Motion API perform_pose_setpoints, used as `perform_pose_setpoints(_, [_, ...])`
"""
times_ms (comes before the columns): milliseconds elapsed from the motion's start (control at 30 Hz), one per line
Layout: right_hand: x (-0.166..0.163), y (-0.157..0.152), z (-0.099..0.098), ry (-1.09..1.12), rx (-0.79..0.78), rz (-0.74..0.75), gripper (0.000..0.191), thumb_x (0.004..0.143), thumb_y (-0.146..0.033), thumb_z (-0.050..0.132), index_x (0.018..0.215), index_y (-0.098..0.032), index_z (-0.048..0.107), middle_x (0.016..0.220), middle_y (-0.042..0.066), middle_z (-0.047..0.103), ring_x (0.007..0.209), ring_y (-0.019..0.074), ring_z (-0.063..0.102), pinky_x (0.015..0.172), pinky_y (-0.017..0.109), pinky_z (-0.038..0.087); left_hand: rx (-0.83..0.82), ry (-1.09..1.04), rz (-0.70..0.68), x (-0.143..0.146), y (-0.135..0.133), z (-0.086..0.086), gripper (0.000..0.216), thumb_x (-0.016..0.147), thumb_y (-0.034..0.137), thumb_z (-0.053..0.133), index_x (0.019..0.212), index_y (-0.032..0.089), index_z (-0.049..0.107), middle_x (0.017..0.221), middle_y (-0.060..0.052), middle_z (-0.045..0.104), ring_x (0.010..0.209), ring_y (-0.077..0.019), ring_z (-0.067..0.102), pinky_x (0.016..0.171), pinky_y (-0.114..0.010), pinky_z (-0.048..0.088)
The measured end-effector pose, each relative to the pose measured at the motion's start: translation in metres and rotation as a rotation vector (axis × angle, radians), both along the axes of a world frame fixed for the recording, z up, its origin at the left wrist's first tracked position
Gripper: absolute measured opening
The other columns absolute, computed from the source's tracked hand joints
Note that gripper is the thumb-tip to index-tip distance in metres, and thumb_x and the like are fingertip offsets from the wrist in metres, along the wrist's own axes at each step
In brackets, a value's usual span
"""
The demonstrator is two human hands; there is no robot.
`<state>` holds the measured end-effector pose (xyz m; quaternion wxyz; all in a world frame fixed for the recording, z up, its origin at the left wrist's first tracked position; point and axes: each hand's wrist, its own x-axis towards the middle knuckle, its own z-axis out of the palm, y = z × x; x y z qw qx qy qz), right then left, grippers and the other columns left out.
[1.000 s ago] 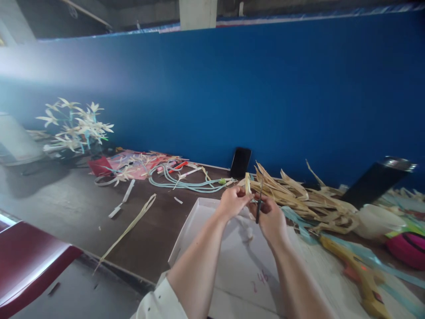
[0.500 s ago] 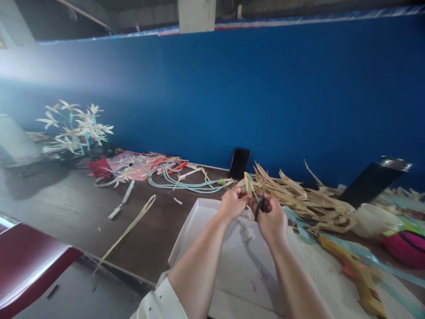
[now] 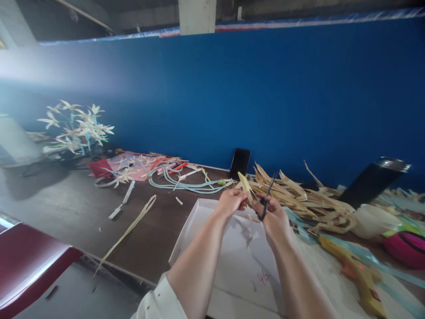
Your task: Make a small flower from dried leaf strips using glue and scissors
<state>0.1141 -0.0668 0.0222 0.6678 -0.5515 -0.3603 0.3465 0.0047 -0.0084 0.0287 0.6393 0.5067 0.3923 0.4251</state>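
Scissors tilted rightward; leaf strip leaned left; scrap dropped.

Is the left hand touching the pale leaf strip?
Touching. The head view shows the left hand pinching the lower end of the pale leaf strip between its fingertips; the right hand holds black scissors beside it.

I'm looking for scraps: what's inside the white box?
In the white box lie a few straw scraps and red digits. Both forearms cover part of its floor, so anything beneath them is hidden.
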Motion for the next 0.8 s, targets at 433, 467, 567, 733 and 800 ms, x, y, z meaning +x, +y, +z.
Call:
perform_pose_setpoints(433, [0.0045, 0.0023, -0.0086, 0.216, 0.025, 0.130, 0.043, 0.054, -0.032, 0.079, 0.091, -0.019, 0.062, 0.060, -0.003, 0.055, 0.055, 0.0104, 0.049, 0.045, 0.020, 0.035, -0.203, -0.186, -0.009, -0.0020, -0.0034, 0.0061, 0.020, 0.069, 0.028, 0.067, 0.068, 0.009, 0.060, 0.055, 0.000, 0.054, 0.044, -0.0034, 0.047, 0.046, -0.016, 0.038])
perform_pose_setpoints(467, [0.0037, 0.0018, -0.0078, 0.223, 0.026, 0.137, 0.043, 0.054, -0.032, 0.079, 0.091, -0.019, 0.062, 0.060, -0.003, 0.055, 0.055, 0.0100, 0.049, 0.045, 0.019, 0.035, -0.218, -0.205, -0.019, -0.0015, -0.0032, 0.0060, 0.020, 0.069, 0.028, 0.067, 0.067, 0.009, 0.059, 0.052, 0.001, 0.052, 0.041, -0.0026, 0.044, 0.045, -0.016, 0.038])
perform_pose_setpoints(567, [0.0022, 0.0006, -0.0056, 0.228, 0.036, 0.160, 0.043, 0.054, -0.034, 0.079, 0.091, -0.019, 0.062, 0.060, -0.003, 0.054, 0.053, 0.0094, 0.048, 0.043, 0.019, 0.034, -0.245, -0.259, -0.040, -0.0001, -0.0024, 0.0048, 0.022, 0.069, 0.026, 0.068, 0.063, 0.009, 0.056, 0.048, 0.003, 0.049, 0.038, -0.0016, 0.042, 0.043, -0.015, 0.038])
perform_pose_setpoints(733, [0.0055, 0.0019, -0.0078, 0.168, 0.063, 0.131, 0.042, 0.056, -0.035, 0.078, 0.091, -0.019, 0.060, 0.063, -0.002, 0.055, 0.058, 0.0114, 0.050, 0.044, 0.020, 0.034, -0.251, -0.283, -0.049, -0.0008, -0.0033, 0.0056, 0.012, 0.070, 0.017, 0.067, 0.068, 0.008, 0.059, 0.059, -0.004, 0.061, 0.049, -0.0059, 0.055, 0.052, -0.016, 0.047])
perform_pose_setpoints(800, [0.0068, 0.0029, -0.0094, 0.141, 0.058, 0.110, 0.046, 0.055, -0.036, 0.078, 0.094, -0.019, 0.060, 0.065, -0.001, 0.057, 0.060, 0.0125, 0.052, 0.045, 0.020, 0.035, -0.249, -0.271, -0.046, -0.0020, -0.0040, 0.0072, 0.008, 0.071, 0.015, 0.065, 0.070, 0.008, 0.060, 0.064, -0.007, 0.064, 0.054, -0.0086, 0.060, 0.054, -0.017, 0.049])
